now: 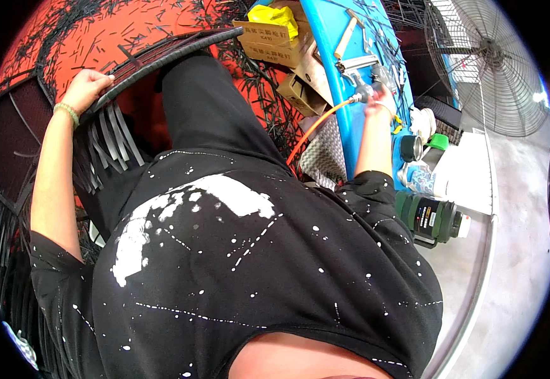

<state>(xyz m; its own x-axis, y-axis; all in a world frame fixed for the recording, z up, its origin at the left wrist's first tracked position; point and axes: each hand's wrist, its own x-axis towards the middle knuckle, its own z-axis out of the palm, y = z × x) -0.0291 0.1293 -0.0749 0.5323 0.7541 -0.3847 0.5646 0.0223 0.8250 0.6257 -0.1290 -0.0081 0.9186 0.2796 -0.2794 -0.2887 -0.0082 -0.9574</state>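
Note:
My left hand (87, 88) is closed on the rim of a dark woven wicker frame (155, 61), thumb and fingers pinching its edge. The frame lies slanted over my raised knee, and loose flat black strips (114, 139) hang below it. To the right, my right hand (381, 104) is wrapped round a grey air staple gun (364, 90) on the blue table (341, 136). Slight blur and the tool itself hide some of those fingers. An orange air hose (313, 131) runs from the gun down toward my side.
Black offcuts litter the red floor covering (117, 28). Cardboard boxes (268, 44) stand left of the table, one holding a yellow bag (275, 20). A hammer (345, 39) lies on the tabletop. A large caged fan (492, 57) and a green-and-black cylindrical jug (425, 218) are at the right.

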